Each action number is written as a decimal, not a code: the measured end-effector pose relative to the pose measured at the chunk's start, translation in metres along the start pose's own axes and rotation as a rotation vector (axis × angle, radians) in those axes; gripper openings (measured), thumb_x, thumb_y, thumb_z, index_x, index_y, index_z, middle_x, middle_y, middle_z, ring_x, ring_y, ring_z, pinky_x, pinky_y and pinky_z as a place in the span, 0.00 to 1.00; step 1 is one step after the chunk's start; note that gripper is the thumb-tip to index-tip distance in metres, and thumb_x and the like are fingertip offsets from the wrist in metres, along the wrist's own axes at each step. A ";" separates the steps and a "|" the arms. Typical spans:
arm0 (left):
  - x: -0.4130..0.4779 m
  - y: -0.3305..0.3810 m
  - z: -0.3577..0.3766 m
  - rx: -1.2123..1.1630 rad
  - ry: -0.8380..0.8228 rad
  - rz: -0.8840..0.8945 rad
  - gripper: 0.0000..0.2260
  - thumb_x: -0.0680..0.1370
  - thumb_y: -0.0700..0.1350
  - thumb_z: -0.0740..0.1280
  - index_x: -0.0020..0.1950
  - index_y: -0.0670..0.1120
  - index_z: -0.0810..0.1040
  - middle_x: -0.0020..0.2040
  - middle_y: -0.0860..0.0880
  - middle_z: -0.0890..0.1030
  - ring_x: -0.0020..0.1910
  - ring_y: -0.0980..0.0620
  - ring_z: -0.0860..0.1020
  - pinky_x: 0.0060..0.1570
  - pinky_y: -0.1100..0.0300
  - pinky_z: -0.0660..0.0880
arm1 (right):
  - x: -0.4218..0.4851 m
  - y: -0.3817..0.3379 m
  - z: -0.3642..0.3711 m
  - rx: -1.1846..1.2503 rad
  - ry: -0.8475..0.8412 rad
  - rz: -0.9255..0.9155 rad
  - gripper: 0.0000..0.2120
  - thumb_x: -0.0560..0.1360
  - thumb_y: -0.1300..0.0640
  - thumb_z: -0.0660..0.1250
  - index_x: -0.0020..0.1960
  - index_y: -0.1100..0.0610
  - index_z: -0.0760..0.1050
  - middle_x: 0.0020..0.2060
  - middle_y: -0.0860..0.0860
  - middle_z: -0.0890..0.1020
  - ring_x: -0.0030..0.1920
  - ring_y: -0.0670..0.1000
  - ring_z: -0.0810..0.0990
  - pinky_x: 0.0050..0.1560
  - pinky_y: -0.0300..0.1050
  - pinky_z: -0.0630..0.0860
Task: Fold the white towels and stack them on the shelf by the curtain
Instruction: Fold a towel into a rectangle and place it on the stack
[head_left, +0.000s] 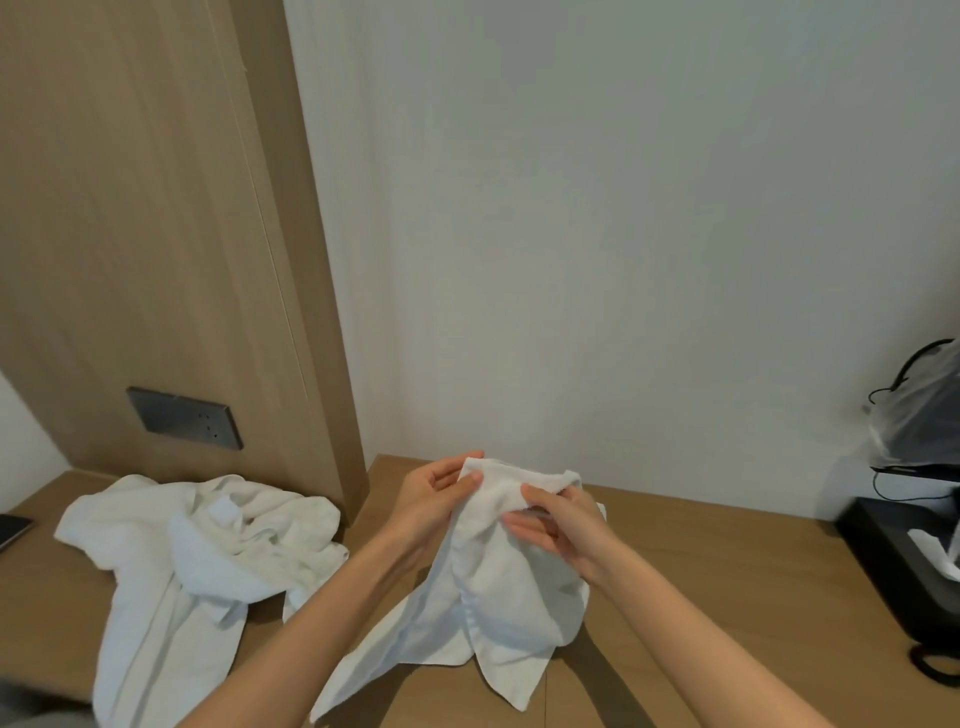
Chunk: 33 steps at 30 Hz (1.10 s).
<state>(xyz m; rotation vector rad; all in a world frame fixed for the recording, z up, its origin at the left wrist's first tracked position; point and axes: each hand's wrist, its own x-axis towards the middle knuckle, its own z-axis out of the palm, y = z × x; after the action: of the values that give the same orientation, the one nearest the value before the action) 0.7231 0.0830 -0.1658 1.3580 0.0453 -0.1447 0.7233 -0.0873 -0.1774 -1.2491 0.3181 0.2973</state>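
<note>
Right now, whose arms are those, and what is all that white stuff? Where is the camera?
The camera sits on a person's head, looking down, so you see their own two bare arms. The left hand and right hand pinch the top edge of a small white towel, which hangs down to the wooden table. More white towels lie crumpled in a heap on the left. A black box sits on the right, with a clear plastic bag behind it.

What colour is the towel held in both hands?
Plain white, no pattern; the towel shows best in the head view, pinched between left hand and right hand.
</note>
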 end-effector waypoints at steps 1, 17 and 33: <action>0.002 0.003 -0.002 0.026 0.008 0.015 0.14 0.76 0.38 0.69 0.61 0.42 0.78 0.55 0.46 0.82 0.51 0.54 0.82 0.45 0.64 0.79 | -0.001 -0.001 -0.003 -0.175 0.057 -0.019 0.08 0.76 0.61 0.68 0.52 0.62 0.73 0.45 0.58 0.82 0.40 0.55 0.83 0.42 0.50 0.82; 0.031 0.119 -0.026 0.306 -0.089 0.465 0.16 0.80 0.36 0.60 0.57 0.55 0.78 0.49 0.54 0.81 0.49 0.61 0.79 0.49 0.70 0.74 | 0.006 -0.042 0.020 -1.056 -0.307 -0.603 0.24 0.72 0.60 0.66 0.67 0.48 0.69 0.56 0.46 0.78 0.53 0.47 0.77 0.48 0.30 0.73; 0.065 0.129 -0.065 0.218 0.524 0.550 0.14 0.81 0.34 0.57 0.64 0.42 0.75 0.62 0.48 0.76 0.57 0.55 0.73 0.51 0.72 0.71 | -0.022 -0.095 0.003 -1.452 0.174 -1.166 0.10 0.79 0.51 0.61 0.60 0.43 0.71 0.49 0.48 0.76 0.41 0.55 0.79 0.36 0.45 0.71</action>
<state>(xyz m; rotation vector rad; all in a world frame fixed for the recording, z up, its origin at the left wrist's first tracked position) 0.8071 0.1673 -0.0620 1.5471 0.0946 0.6874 0.7406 -0.1127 -0.0846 -2.6272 -0.6568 -0.7550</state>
